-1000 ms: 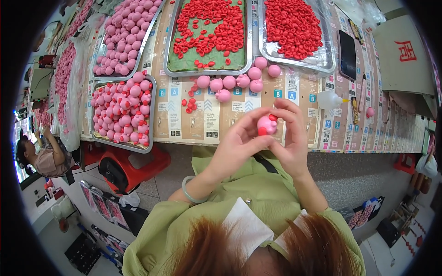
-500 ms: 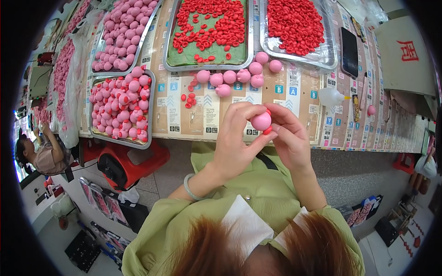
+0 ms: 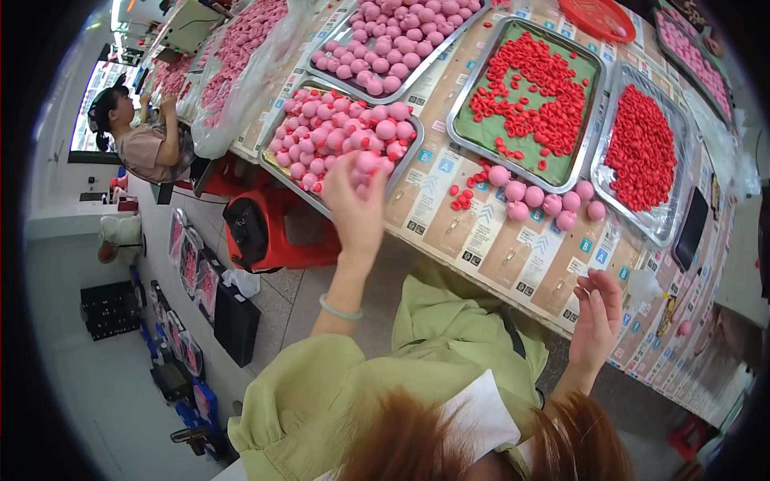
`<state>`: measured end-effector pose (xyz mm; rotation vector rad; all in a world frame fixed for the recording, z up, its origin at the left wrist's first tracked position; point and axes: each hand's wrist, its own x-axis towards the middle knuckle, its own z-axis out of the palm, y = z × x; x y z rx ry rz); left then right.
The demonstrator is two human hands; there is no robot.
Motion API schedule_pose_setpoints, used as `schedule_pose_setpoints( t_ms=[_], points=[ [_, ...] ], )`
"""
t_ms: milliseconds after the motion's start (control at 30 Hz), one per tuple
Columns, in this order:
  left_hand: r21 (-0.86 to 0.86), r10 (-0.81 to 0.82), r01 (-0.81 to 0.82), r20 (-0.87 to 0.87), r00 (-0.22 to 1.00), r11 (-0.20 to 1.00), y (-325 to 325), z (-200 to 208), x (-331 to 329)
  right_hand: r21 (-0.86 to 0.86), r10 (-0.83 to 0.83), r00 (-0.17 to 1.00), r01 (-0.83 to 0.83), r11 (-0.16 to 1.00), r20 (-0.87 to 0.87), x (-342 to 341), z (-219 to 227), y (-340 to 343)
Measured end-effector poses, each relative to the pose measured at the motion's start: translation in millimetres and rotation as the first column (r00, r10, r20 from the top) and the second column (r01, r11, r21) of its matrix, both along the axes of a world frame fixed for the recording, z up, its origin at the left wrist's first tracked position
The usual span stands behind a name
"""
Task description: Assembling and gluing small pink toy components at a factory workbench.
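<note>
Over the near-left metal tray (image 3: 411,159), my left hand (image 3: 354,204) pinches a pink ball (image 3: 367,163) with red pieces on it. Pink balls (image 3: 321,120) fitted with small red pieces fill that tray. Off to the right, my right hand (image 3: 597,317) is raised near the table's front edge, its fingers apart and nothing in them. Between the hands, a short row of plain pink balls (image 3: 533,196) lies on the table. Several loose red pieces (image 3: 460,198) are at the row's left end.
A tray of small red rings (image 3: 533,96) on a green sheet stands beyond the row, and another red heap (image 3: 639,152) sits right of it. Plain pink balls (image 3: 385,40) fill a tray behind. A phone (image 3: 691,228) lies far right. Red stool (image 3: 297,232) below the table; another person (image 3: 148,136) sits left.
My left hand has carried the ball left to the tray of finished-looking balls. My right hand has let go of it and opened. The view has turned toward the left.
</note>
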<state>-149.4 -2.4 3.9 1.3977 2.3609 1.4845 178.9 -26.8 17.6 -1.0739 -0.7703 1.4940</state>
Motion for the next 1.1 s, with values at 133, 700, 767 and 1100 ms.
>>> schedule_pose_setpoints(
  t_ms=[133, 700, 767, 1100],
  points=[
    [-0.071, 0.069, -0.086, -0.214, 0.974, 0.994, -16.5, -12.5, -41.3, -0.025, -0.033, 0.999, 0.033, 0.999, -0.009, -1.9, 2.1, 1.9],
    [-0.102, -0.067, 0.057, -0.103, 0.992, 0.993, -22.6, -27.9, -42.9, 0.066, -0.236, 0.950, 0.228, 0.972, 0.206, 25.3, -7.6, -10.7],
    [-0.014, 0.022, -0.026, -0.223, 0.975, 1.000, -19.7, -22.7, -29.5, 0.149, -0.377, 0.886, 0.349, 0.925, 0.270, 27.0, -8.1, -14.0],
    [-0.299, -0.333, 0.348, 0.101, 0.937, 0.889, -2.5, -30.0, 55.9, 0.367, -0.591, 0.553, 0.469, 0.803, 0.587, 59.4, -40.7, 10.9]
  ],
)
